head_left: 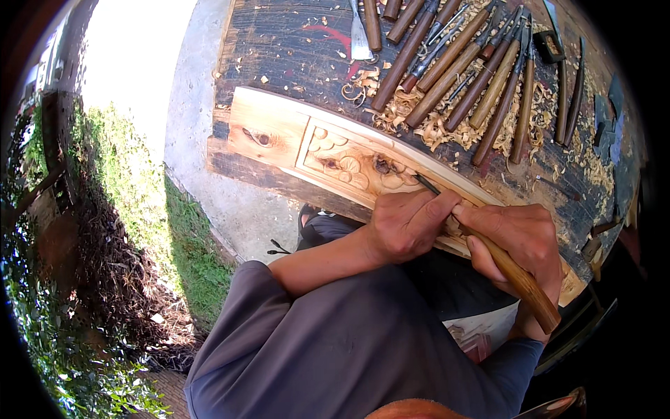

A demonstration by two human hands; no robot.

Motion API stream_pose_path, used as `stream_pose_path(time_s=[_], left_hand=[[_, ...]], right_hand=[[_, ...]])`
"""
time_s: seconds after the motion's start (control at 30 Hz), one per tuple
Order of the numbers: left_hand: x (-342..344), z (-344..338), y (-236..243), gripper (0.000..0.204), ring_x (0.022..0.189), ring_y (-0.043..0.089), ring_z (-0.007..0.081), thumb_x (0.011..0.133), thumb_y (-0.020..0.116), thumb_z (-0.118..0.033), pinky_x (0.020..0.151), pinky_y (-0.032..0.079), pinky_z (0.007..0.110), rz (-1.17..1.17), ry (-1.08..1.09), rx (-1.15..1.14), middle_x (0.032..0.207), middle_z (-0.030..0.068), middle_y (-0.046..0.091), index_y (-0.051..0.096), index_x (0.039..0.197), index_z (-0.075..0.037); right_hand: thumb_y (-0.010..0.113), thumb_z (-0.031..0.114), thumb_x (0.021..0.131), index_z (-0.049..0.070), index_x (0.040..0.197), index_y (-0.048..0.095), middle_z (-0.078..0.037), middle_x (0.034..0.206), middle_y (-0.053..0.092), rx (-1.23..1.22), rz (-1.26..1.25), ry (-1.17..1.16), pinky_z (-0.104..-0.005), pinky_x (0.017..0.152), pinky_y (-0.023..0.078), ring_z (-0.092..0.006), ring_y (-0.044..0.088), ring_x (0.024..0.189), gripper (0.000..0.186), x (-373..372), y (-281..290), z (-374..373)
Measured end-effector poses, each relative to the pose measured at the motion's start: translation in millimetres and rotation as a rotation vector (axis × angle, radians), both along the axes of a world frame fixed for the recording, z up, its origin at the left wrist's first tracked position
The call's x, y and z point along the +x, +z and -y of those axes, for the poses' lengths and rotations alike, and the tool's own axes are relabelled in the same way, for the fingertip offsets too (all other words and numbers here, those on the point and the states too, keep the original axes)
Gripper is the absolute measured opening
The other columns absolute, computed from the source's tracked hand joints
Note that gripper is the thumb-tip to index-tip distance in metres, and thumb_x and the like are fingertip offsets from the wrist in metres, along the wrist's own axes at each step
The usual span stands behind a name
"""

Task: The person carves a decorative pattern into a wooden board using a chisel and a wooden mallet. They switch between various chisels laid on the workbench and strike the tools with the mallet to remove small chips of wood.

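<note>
A long pale wooden board [269, 129] lies along the workbench's near edge, with a carved relief of rounded shapes inside a rectangular border and dark knots. A chisel [523, 283] with a long brown handle rests its blade tip on the carving. My left hand [412, 223] is closed on the chisel low down by the blade, over the board. My right hand [520, 244] is wrapped round the handle just behind it, and the handle's end sticks out past that hand toward the lower right.
Several wooden-handled carving tools [443, 98] lie among curled shavings [366, 84] on the dark, worn workbench [279, 49]. A small dark block [548, 45] is at the back right. Left of the bench are a concrete floor [195, 153], grass [195, 265] and plants.
</note>
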State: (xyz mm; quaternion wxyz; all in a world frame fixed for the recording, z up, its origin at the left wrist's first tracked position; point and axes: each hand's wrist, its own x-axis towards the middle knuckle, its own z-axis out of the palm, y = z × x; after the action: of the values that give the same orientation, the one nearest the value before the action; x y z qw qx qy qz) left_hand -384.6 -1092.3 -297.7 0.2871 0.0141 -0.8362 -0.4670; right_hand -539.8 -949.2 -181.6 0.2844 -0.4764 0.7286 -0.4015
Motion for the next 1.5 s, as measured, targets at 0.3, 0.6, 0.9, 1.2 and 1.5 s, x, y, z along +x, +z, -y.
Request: stream_pose_path(time_s=[0.3,0.6,0.9,1.2,1.5], left_hand=[[-1,-6,-1,0.037,0.053,0.061,0.0203,0.086,0.073,0.006,0.047,0.046,0.038,0.045,0.061,-0.029,0.068,0.0051,0.061,0.075,0.122,0.002],[1,1,1,0.048,0.053,0.059,0.018,0.08,0.079,0.003,0.049,0.047,0.035,-0.042,-0.033,-0.114,0.068,0.002,0.057,0.076,0.128,0.003],[4,26,9,0.047,0.054,0.059,0.0139,0.075,0.08,0.002,0.047,0.045,0.032,-0.084,-0.269,-0.25,0.069,0.0,0.058,0.078,0.122,0.005],[4,31,-1,0.039,0.053,0.059,0.0143,0.075,0.08,0.004,0.047,0.045,0.032,-0.144,-0.225,-0.191,0.067,0.0008,0.059,0.079,0.114,0.006],[5,30,0,0.035,0.052,0.06,0.0159,0.077,0.08,0.005,0.047,0.046,0.033,-0.092,-0.185,-0.122,0.067,0.0014,0.061,0.079,0.112,0.004]], right_hand=[[0.077,-0.001,0.086,-0.004,0.112,0.08,-0.021,0.088,0.079,-0.137,0.098,-0.038,-0.0409,0.072,0.066,-0.0371,0.082,0.077,0.026,0,-35,-15],[0.069,0.019,0.102,-0.007,0.127,0.077,-0.019,0.1,0.085,-0.251,0.272,-0.278,-0.0384,0.084,0.066,-0.0306,0.084,0.091,0.036,38,-65,-53],[0.064,0.033,0.109,-0.009,0.122,0.077,-0.021,0.094,0.083,-0.142,0.041,-0.394,-0.0385,0.079,0.066,-0.0305,0.084,0.083,0.045,82,-36,-45],[0.067,0.014,0.102,-0.009,0.123,0.075,-0.022,0.099,0.083,-0.156,-0.021,-0.339,-0.0398,0.078,0.068,-0.0312,0.084,0.083,0.032,80,-34,-32],[0.075,-0.008,0.082,-0.007,0.116,0.078,-0.018,0.084,0.078,-0.112,-0.096,-0.332,-0.0382,0.062,0.062,-0.0306,0.079,0.069,0.034,69,-16,-12]])
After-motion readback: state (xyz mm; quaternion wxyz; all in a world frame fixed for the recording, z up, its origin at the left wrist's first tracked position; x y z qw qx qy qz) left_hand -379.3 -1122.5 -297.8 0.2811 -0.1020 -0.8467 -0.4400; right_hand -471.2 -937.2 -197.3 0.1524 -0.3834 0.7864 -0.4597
